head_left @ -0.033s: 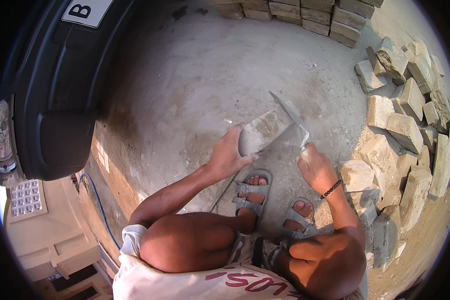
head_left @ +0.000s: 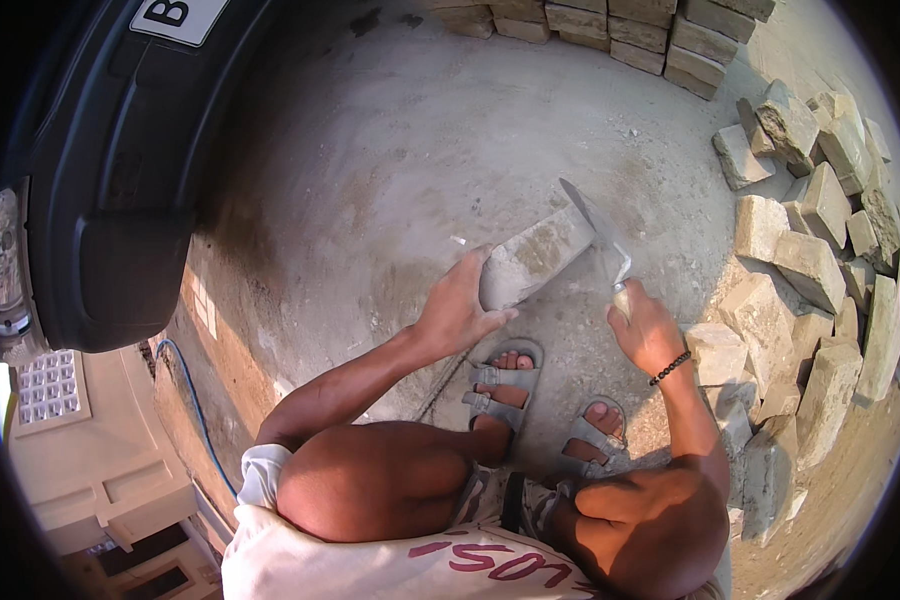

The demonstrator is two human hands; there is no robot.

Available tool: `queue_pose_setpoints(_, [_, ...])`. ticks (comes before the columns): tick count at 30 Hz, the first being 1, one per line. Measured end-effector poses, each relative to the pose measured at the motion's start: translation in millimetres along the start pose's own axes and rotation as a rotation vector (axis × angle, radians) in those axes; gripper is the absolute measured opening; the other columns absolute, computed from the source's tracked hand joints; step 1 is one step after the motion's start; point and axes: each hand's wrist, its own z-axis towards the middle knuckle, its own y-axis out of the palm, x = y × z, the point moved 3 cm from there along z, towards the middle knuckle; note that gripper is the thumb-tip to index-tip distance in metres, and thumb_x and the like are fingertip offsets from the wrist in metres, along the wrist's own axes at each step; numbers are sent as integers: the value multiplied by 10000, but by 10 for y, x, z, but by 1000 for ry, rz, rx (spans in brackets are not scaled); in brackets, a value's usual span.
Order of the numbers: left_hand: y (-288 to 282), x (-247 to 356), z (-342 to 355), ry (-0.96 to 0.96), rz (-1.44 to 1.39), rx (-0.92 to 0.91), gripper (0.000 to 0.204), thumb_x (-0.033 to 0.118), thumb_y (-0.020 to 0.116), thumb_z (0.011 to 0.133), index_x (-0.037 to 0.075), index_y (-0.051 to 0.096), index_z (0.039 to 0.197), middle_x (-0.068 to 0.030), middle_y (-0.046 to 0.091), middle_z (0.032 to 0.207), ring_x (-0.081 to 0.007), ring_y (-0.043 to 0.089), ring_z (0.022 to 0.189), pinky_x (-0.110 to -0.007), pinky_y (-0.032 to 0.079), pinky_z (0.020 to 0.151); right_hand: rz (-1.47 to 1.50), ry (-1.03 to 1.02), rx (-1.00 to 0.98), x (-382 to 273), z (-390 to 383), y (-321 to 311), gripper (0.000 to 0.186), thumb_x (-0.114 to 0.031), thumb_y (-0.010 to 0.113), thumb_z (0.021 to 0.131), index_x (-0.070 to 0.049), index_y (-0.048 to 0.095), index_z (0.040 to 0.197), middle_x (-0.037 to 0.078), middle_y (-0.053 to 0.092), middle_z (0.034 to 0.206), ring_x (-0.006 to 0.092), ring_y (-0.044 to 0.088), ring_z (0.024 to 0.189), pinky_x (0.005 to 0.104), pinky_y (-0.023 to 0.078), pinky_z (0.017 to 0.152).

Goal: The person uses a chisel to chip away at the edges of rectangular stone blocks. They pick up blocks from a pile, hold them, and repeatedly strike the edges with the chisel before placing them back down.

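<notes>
My left hand point(head_left: 462, 305) grips the near-left end of a pale grey rectangular brick point(head_left: 538, 250), which is tilted diagonally and has a rough, stained upper face. My right hand point(head_left: 642, 330) is wrapped round the light handle of a metal trowel point(head_left: 590, 215), a dark beaded bracelet on its wrist. The trowel's long blade points up and away, lying at or just beside the brick's far right end; whether it touches, I cannot tell. Both forearms rise past my bare knees, and my sandalled feet are below the brick.
A black vehicle bumper point(head_left: 110, 200) fills the upper left. Stacked bricks point(head_left: 640, 35) stand at the back. A loose heap of bricks point(head_left: 810, 260) runs down the right. A blue hose point(head_left: 195, 400) and a pale building point(head_left: 100, 450) show at lower left, around the dusty concrete ground point(head_left: 370, 150).
My right hand and trowel have shifted a little to the right. My left hand and the brick are almost where they were.
</notes>
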Motion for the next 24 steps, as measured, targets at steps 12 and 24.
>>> queue_pose_setpoints(12, [70, -287, -60, 127, -109, 98, 805, 213, 812, 727, -34, 375, 1357, -267, 524, 1250, -440, 518, 1175, -478, 428, 998, 70, -106, 1, -201, -129, 243, 418, -179, 590, 922, 46, 490, 1260, 332, 644, 959, 547, 601, 926, 536, 466, 755])
queue_pose_setpoints(24, [276, -247, 64, 78, -130, 280, 845, 226, 857, 665, -13, 409, 1340, -236, 510, 1246, -407, 507, 1175, -466, 399, 1011, 148, -54, 14, 93, -211, 241, 481, -200, 598, 932, 81, 458, 1297, 360, 606, 1075, 544, 561, 1033, 481, 451, 869])
